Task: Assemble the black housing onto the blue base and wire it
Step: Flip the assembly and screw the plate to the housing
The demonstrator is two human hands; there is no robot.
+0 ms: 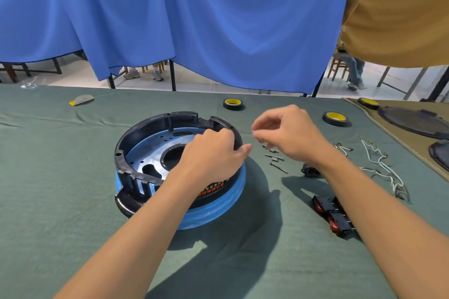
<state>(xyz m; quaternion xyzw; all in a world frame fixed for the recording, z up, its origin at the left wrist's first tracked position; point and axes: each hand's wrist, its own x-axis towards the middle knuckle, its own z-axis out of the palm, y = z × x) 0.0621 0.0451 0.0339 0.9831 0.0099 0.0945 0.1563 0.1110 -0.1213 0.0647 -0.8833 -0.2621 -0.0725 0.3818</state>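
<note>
Shows black housing seated on blue base, mid-bench. Grips housing's right rim with left hand, fingers curled over it; pinches a small part, probably a screw, in right hand above loose screws. Likely rigid, light moulded plastic: best taken by the rim, not the thin inner ribs.
</note>
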